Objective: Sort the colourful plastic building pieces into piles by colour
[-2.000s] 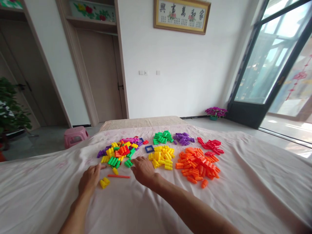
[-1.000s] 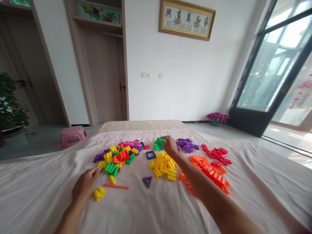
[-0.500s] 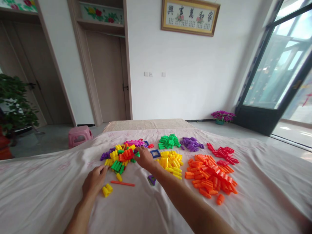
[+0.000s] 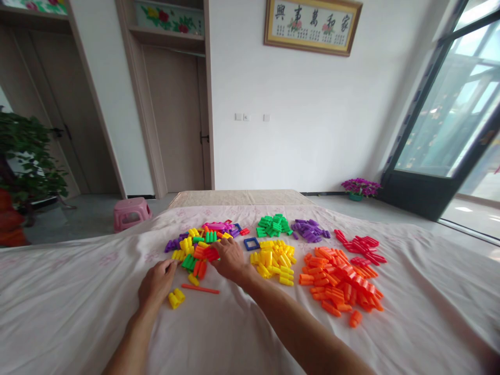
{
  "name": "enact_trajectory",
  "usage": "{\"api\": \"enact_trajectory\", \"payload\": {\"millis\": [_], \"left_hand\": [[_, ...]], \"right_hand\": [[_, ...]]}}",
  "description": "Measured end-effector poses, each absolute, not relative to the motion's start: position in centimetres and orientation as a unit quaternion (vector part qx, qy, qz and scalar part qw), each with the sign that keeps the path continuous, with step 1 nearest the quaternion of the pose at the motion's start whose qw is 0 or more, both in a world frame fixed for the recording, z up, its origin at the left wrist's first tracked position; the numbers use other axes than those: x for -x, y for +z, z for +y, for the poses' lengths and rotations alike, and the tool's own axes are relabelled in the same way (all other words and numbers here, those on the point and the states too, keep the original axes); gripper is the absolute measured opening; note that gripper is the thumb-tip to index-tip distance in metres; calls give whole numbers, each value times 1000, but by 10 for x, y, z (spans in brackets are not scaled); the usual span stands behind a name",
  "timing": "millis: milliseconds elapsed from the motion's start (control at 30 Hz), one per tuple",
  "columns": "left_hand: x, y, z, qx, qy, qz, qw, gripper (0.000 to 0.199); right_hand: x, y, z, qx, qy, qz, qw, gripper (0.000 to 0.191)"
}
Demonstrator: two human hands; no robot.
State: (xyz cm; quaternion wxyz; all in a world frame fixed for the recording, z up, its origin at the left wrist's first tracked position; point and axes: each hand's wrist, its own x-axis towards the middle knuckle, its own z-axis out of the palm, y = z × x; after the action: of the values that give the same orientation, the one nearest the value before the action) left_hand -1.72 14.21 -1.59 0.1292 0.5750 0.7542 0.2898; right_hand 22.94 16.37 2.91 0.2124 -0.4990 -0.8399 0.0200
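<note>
A mixed pile of plastic building blocks lies on the cloth in front of me, with yellow blocks (image 4: 186, 244), green blocks (image 4: 189, 262) and orange blocks (image 4: 200, 269) among them. My right hand (image 4: 231, 260) reaches over its right side, fingers closed around a red block (image 4: 211, 254). At the pile's near left edge rests my left hand (image 4: 156, 284), fingers curled together; whatever they may hold is hidden. Close to it lie a yellow block pair (image 4: 176, 298), a single yellow block (image 4: 193, 279) and a thin orange stick (image 4: 200, 288).
Sorted heaps lie to the right: a green heap (image 4: 273, 225), a purple heap (image 4: 310, 230), a yellow heap (image 4: 275, 260), a red heap (image 4: 361, 245) and a large orange heap (image 4: 339, 278). A blue square frame (image 4: 251, 244) sits behind my right wrist. A pink stool (image 4: 132, 212) stands beyond the cloth (image 4: 94, 302).
My right hand has drawn nearer and closed on a red block. A green block now shows on top of the pile. The purple triangle is out of sight. My view has shifted slightly.
</note>
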Motion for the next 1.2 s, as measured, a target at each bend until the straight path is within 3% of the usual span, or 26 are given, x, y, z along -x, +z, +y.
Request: {"api": "enact_trajectory", "payload": {"millis": [200,300,400,567,700,933,1200], "left_hand": [[16,-14,141,-575,290,754,131,50],[16,-12,140,-575,283,755,137,52],[18,-13,142,-571,266,764,139,55],[26,-21,148,-585,267,753,136,55],[29,-25,151,-593,270,747,135,53],[28,-27,153,-577,248,767,131,53],[32,-30,160,-555,213,792,141,47]], "right_hand": [[-227,34,130,428,10,-880,206,45],[-221,32,119,376,-2,-908,186,38],[-216,25,116,378,-17,-909,175,30],[-214,16,112,392,-15,-900,191,41],[-225,26,102,424,37,-876,229,34],[-317,66,88,516,87,-792,314,27],[-472,70,85,692,4,-640,334,31]]}}
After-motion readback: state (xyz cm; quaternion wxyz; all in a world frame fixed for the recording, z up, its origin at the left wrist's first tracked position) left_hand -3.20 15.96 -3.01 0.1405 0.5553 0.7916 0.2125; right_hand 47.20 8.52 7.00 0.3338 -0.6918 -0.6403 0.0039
